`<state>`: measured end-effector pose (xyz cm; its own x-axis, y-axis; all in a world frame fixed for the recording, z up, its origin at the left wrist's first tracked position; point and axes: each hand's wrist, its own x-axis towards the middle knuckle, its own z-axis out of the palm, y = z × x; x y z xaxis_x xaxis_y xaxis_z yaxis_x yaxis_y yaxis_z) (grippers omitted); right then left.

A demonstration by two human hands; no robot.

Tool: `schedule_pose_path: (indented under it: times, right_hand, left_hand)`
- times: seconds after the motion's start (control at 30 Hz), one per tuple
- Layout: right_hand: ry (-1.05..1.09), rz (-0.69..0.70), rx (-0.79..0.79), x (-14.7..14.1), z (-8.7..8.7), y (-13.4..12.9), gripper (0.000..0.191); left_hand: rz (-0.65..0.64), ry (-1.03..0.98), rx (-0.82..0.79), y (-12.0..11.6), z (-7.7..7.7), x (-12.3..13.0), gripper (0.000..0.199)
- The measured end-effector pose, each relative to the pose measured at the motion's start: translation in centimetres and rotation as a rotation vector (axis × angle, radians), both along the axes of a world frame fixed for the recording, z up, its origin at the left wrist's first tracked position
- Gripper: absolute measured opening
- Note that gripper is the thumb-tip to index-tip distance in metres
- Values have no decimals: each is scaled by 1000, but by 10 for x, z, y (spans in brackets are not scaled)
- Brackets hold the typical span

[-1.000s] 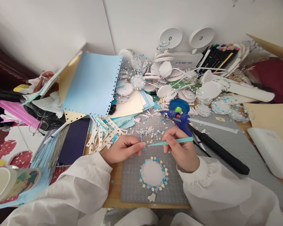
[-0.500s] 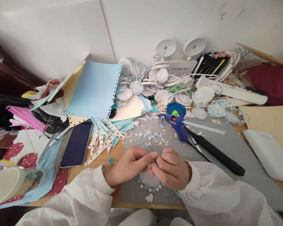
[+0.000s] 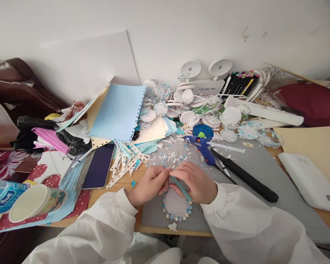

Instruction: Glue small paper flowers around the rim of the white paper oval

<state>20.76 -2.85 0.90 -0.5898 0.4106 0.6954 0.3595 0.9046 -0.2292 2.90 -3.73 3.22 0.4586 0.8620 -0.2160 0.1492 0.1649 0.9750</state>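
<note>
Between my two hands runs a narrow teal paper strip (image 3: 181, 187), slanting down to the right. My left hand (image 3: 151, 184) is closed, thumb and fingertips pinching the strip's upper end. My right hand (image 3: 195, 182) has its fingers bent round the strip and grips it near its middle. Just below the hands, a white disc (image 3: 176, 206) lies on the grey cutting mat (image 3: 217, 222), rimmed with small blue and cream stars. A small white paper cutout (image 3: 172, 227) lies in front of the disc. Loose paper stars (image 3: 173, 158) are scattered behind my hands.
A blue glue gun (image 3: 205, 148) and a black-handled tool (image 3: 249, 178) lie to the right. A phone (image 3: 98, 167), punched paper strips (image 3: 123, 165) and a paper cup (image 3: 30, 205) are on the left. Decorated discs (image 3: 161, 109) pile up along the wall.
The teal strip, mostly hidden before, now shows between my hands. My right hand has turned and its fingers have straightened somewhat. The view has tilted up and shifted left.
</note>
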Motion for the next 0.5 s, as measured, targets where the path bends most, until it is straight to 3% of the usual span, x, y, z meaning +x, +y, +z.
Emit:
schedule_pose_path:
  times: [0.13, 0.3, 0.5]
  right_hand:
    - [-63, -6, -204, 11, 6, -15, 49]
    - [-214, -73, -383, 23, 3, -42, 92]
    - [-286, -140, -420, 16, -8, -38, 74]
  left_hand:
    - [126, -57, -32, 9, -8, -11, 42]
    - [147, -156, -91, 28, -16, -20, 37]
    - [54, -208, -46, 42, -26, -21, 38]
